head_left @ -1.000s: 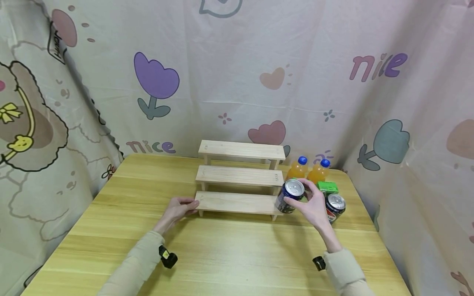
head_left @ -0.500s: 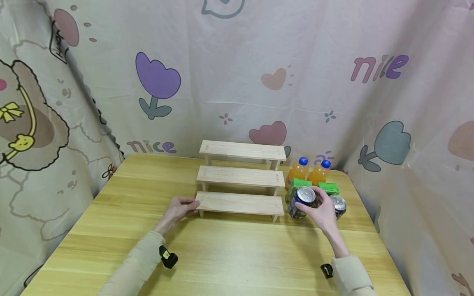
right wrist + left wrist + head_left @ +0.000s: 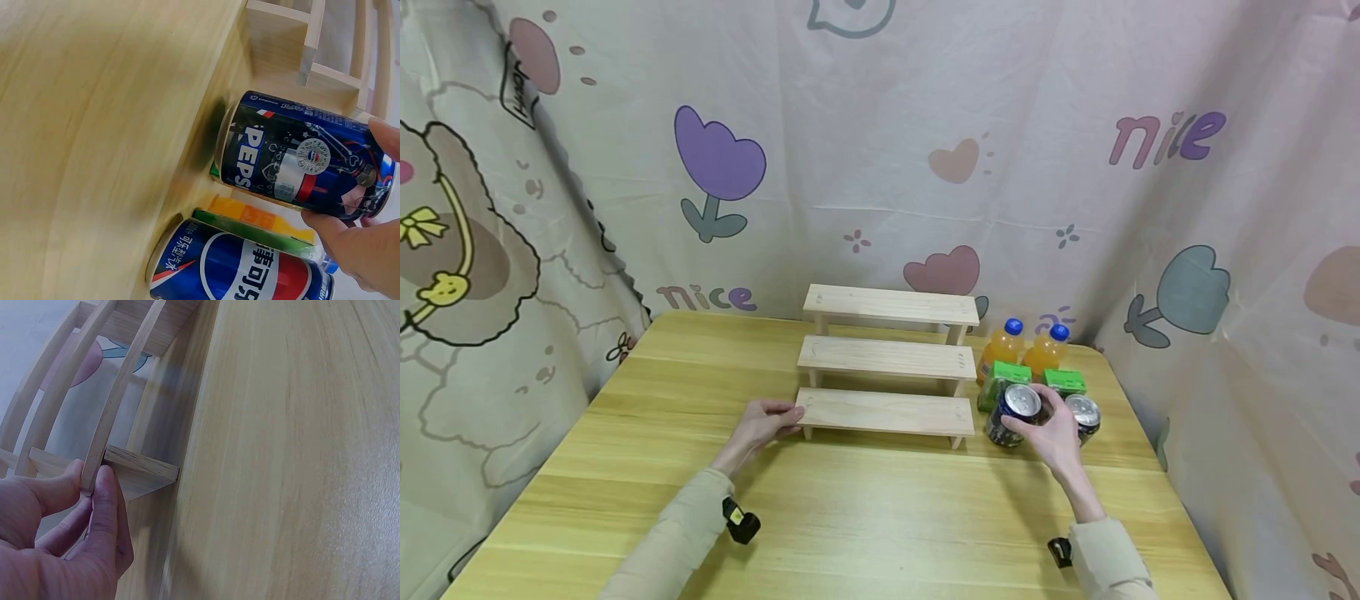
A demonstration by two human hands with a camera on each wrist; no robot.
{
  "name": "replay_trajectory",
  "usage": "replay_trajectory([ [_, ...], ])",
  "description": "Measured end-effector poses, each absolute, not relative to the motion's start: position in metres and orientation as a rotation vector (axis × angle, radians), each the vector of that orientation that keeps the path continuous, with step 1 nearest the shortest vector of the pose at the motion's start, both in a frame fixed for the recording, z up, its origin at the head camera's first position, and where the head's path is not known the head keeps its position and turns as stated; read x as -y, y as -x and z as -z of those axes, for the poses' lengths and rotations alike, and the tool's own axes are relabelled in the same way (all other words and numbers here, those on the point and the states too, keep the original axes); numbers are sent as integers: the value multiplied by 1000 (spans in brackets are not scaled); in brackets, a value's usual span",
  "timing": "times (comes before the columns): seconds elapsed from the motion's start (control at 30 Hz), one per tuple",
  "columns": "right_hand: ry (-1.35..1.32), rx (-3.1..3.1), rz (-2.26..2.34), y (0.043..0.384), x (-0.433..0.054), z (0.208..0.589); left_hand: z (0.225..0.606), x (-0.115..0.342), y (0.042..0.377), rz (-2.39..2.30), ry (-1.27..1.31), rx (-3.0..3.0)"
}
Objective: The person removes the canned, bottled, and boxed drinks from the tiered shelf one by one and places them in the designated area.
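Note:
My left hand (image 3: 765,427) pinches the left end of the lowest board of a three-step wooden rack (image 3: 883,412); in the left wrist view, thumb and fingers (image 3: 103,503) clasp the board's edge. To the right of the rack, my right hand (image 3: 1051,429) grips a dark blue Pepsi can (image 3: 294,156) near its top. That can stands upright in the head view, close to the tabletop; whether it touches the wood is unclear. A second Pepsi can (image 3: 1084,414) is just beyond the right hand, partly hidden by it.
Behind the cans are two green boxes (image 3: 1011,372) and two orange drink bottles (image 3: 1006,343) with blue caps. The wooden table (image 3: 880,517) ends at a printed curtain (image 3: 850,167) at the back and right.
My right hand has carried the can from the lowest board's right end rightward and slightly toward me, uncovering a green box. In the last half second it lowered slightly. The left hand stays put.

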State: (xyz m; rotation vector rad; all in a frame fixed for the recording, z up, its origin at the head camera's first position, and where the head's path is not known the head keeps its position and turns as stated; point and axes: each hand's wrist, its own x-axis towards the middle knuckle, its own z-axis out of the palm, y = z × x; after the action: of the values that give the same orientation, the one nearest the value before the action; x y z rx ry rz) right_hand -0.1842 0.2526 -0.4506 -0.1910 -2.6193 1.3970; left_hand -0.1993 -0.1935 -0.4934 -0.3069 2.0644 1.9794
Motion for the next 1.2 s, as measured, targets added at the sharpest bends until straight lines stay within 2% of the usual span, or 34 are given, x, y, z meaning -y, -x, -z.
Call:
replay_trajectory([
  [0.9,240,2643,-1444,183,-254,455,495,194,199,-2003,279,-2043],
  [1.2,121,2588,-1446,176,-262,451,495,197,195,-1912,180,-2225],
])
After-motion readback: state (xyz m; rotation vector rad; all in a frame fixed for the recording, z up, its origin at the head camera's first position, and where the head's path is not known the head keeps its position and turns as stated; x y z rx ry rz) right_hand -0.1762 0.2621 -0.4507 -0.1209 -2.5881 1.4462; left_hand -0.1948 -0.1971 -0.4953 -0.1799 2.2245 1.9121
